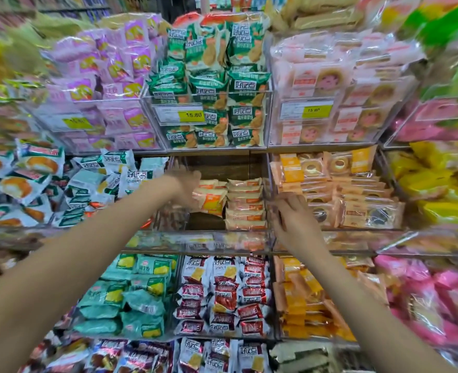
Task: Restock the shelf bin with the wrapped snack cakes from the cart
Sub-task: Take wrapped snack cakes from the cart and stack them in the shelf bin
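Left hand (186, 185), blurred, reaches into the clear plastic shelf bin (222, 238); its fingers seem to rest against a tilted orange-and-cream wrapped snack cake (211, 200), though whether they grip it I cannot tell. Right hand (293, 211) rests on the bin's right wall, fingers loosely extended, holding nothing. Inside the bin, right of the tilted cake, sits a neat stack of cream wrapped cakes (245, 203).
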